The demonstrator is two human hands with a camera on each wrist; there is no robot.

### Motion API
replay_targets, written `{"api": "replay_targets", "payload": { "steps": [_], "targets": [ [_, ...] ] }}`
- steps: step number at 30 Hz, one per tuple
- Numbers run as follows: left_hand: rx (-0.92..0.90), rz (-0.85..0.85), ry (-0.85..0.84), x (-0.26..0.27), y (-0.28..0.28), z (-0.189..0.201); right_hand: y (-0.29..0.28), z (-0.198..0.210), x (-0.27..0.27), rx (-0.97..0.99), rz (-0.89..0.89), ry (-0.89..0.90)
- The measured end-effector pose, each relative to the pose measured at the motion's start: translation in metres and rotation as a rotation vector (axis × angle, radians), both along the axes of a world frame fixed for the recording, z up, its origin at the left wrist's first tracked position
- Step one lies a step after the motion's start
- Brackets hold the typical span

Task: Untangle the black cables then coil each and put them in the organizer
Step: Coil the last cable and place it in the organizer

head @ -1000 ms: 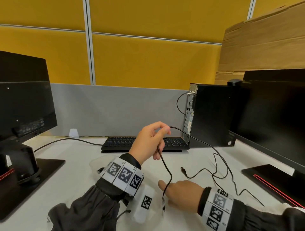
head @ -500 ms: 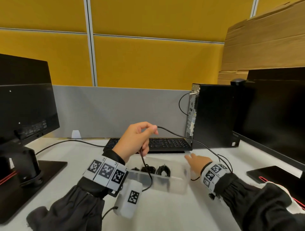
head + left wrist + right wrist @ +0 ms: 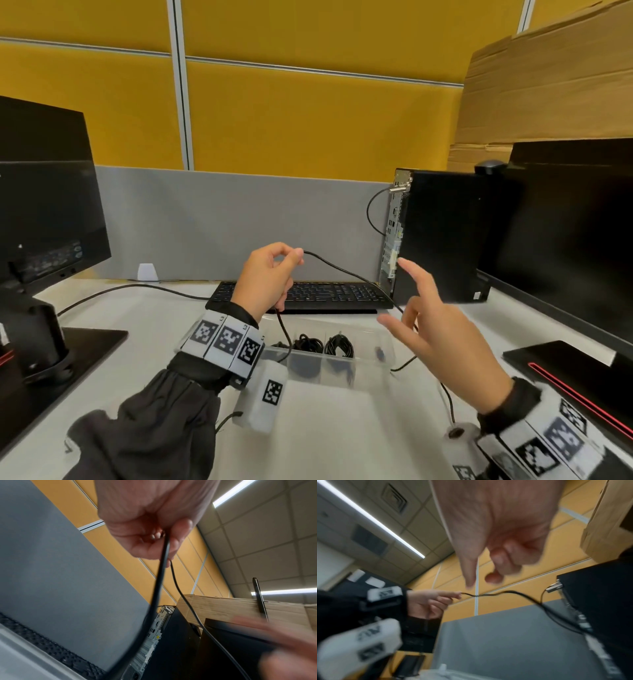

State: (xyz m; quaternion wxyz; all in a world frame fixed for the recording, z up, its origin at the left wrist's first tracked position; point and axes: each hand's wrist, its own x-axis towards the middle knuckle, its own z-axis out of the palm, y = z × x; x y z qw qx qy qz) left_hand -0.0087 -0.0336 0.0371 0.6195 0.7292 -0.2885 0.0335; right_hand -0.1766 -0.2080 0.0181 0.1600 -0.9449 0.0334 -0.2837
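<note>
My left hand (image 3: 296, 255) is raised above the desk and pinches a thin black cable (image 3: 342, 272) between thumb and fingers. One stretch of the cable hangs down toward the clear organizer (image 3: 383, 337); the other runs right and down past my right hand (image 3: 406, 298). That hand is lifted with its fingers spread and holds nothing. Coiled black cables (image 3: 339, 346) lie in the organizer's compartments. The left wrist view shows the pinch (image 3: 159, 536) on the cable (image 3: 158, 577). In the blurred right wrist view, my right hand (image 3: 481, 577) hovers above the cable (image 3: 513, 592).
A black keyboard (image 3: 301, 294) lies behind the organizer, and a black PC tower (image 3: 442, 236) stands right of it. Monitors (image 3: 44, 212) (image 3: 565, 246) flank the desk, their bases near my arms. Cardboard (image 3: 548, 85) leans at back right. A grey partition closes the back.
My right hand has lifted from the desk beside the organizer up to the cable's sloping stretch. My left hand has kept its pinch on the cable and stayed about level.
</note>
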Motion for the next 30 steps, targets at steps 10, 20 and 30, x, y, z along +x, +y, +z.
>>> {"api": "replay_targets", "payload": {
  "steps": [10, 20, 30],
  "targets": [
    [0.182, 0.01, -0.038, 0.021, 0.036, 0.007, -0.09, 0.009, 0.036, 0.247, -0.169, 0.323],
    [0.305, 0.075, -0.083, 0.026, 0.046, 0.005, -0.112, 0.045, 0.066, -0.22, -0.618, 0.398],
    [0.125, 0.101, -0.391, 0.005, 0.013, 0.012, 0.053, 0.043, 0.102, -0.126, 0.116, 0.095]
  ]
}}
